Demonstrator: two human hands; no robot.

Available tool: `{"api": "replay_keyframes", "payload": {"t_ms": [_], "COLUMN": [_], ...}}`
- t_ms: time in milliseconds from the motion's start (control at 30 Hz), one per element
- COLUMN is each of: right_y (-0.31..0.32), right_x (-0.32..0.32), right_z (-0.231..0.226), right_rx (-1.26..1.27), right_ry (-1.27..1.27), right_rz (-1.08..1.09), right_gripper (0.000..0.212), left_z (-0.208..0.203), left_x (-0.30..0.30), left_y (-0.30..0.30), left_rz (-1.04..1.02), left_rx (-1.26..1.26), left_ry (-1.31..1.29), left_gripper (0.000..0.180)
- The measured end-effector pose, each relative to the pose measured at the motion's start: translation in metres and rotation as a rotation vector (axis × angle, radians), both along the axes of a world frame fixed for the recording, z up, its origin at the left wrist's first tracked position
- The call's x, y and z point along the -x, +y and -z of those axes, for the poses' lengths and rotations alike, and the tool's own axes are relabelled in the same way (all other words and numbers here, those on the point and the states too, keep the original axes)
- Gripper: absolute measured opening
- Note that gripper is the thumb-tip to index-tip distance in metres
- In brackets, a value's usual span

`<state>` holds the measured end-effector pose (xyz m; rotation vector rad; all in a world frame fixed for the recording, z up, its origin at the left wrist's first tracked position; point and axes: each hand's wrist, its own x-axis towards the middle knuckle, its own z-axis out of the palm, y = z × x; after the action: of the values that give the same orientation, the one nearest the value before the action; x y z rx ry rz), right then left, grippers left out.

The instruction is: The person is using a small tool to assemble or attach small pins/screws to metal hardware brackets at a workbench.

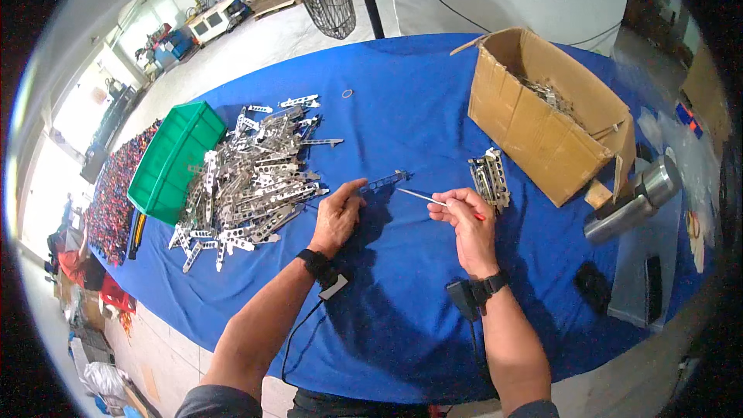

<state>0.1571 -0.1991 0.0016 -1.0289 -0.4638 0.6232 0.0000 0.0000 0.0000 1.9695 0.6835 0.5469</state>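
- Your right hand [466,220] pinches a thin tool [422,197], its red handle mostly hidden.
- Your left hand [337,218] grips a slotted metal strip [385,181] over blue cloth [418,302], fingers covering one end.
- Beyond, a carton [534,139] partly hides metal parts [553,97]; the fan [329,0] is cut off.

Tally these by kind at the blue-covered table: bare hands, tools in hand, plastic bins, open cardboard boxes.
Bare hands, left hand and right hand: 2
Thin silver metal tool with red handle: 1
Green rectangular plastic bin: 1
Open brown cardboard box: 1
Total: 5
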Motion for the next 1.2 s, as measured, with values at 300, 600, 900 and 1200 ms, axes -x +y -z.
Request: {"api": "replay_keyframes", "payload": {"t_ms": [300,600,900,1200], "right_y": [0.004,0.005,0.006,0.007], "right_x": [0.01,0.009,0.011,0.012], "right_z": [-0.004,-0.002,-0.002,-0.002], "right_rx": [0.059,0.066,0.026,-0.013], "right_ry": [-0.159,-0.218,-0.177,-0.177], "right_rz": [0.007,-0.025,-0.013,-0.027], "right_gripper": [0.016,0.017,0.019,0.017], "left_z": [0.008,0.001,0.006,0.002], "left_x": [0.004,-0.001,-0.001,-0.002], "left_y": [0.005,-0.001,0.001,0.001], "left_rz": [0.027,0.037,0.051,0.013], "left_rx": [0.069,-0.083,-0.064,-0.127], "left_ry": [-0.09,-0.052,-0.104,-0.067], "left_gripper": [0.025,0.024,0.023,0.021]}}
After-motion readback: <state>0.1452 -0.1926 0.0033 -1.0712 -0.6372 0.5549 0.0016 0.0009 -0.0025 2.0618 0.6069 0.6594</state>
